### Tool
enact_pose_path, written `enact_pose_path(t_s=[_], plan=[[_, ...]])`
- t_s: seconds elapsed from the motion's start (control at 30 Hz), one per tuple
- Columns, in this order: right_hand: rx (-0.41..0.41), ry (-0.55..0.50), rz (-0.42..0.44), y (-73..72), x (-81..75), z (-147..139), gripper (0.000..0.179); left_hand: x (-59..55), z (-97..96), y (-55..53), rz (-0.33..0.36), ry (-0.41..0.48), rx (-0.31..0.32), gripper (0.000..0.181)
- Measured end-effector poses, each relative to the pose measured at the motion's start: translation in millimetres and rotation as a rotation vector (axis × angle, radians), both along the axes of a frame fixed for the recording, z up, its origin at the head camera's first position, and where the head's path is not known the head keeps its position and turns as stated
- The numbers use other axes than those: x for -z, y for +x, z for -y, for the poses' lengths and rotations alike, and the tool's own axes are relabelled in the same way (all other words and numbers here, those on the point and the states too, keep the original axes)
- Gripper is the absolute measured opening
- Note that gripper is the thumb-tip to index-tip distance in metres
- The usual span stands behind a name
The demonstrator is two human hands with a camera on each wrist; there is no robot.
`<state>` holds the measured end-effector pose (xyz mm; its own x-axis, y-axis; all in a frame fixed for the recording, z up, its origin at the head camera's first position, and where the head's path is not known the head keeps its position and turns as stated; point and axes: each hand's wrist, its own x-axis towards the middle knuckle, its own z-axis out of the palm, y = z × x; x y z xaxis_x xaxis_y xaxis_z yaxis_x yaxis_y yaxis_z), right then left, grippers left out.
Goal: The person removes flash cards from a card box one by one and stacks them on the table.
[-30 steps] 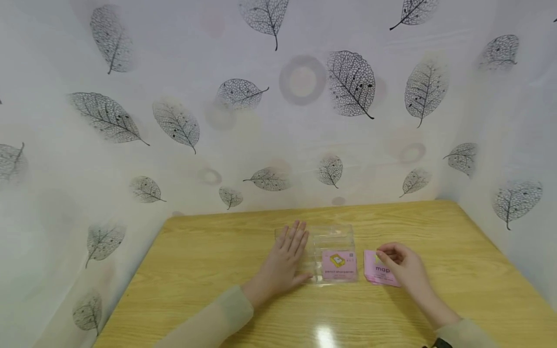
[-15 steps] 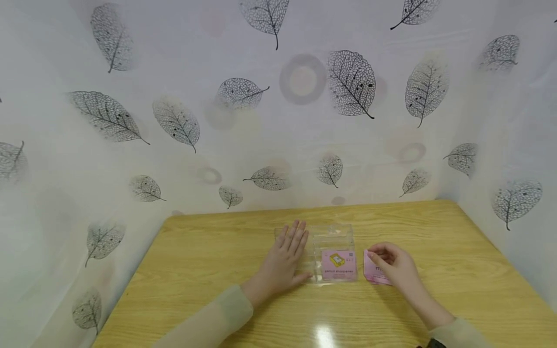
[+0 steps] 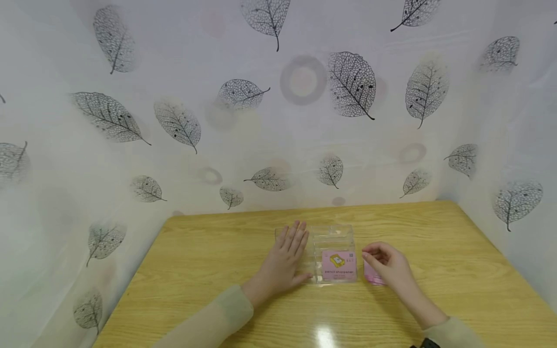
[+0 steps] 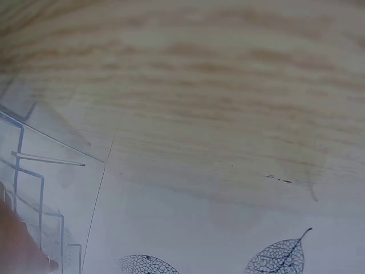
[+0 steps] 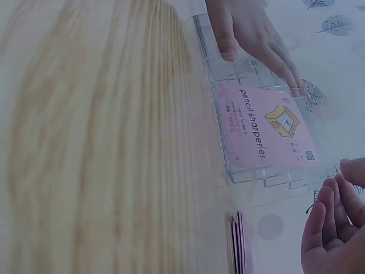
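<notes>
A clear plastic stepped card holder lies on the table, with a pink pencil sharpener card at its right front. My left hand rests palm down on the holder's left part, fingers straight and pointing away. To the right of the holder sits a small stack of pink cards, mostly hidden under my right hand. That hand hovers over the stack, fingers loosely bent and thumb near the fingertips. In the right wrist view no card shows between its fingers, and the stack's edges stand apart from them.
The wood-grain table reaches back to a pale curtain printed with leaves, which also encloses both sides. A dark band shows at the right wrist.
My right hand has slid left across the card stack toward the holder, covering the map card's picture and word. My left hand has stayed in place on the holder.
</notes>
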<state>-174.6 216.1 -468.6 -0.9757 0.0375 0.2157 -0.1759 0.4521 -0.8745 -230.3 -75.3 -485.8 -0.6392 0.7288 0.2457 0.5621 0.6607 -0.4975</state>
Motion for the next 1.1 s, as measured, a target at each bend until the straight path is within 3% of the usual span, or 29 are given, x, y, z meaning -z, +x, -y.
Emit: enact_pose_path(t_s=[1.1], plan=[[-0.028, -0.045, 0.059, -5.7, 6.3, 11, 0.021, 4.8, 0.4, -2.4, 0.011, 0.018, 0.005, 0.105]])
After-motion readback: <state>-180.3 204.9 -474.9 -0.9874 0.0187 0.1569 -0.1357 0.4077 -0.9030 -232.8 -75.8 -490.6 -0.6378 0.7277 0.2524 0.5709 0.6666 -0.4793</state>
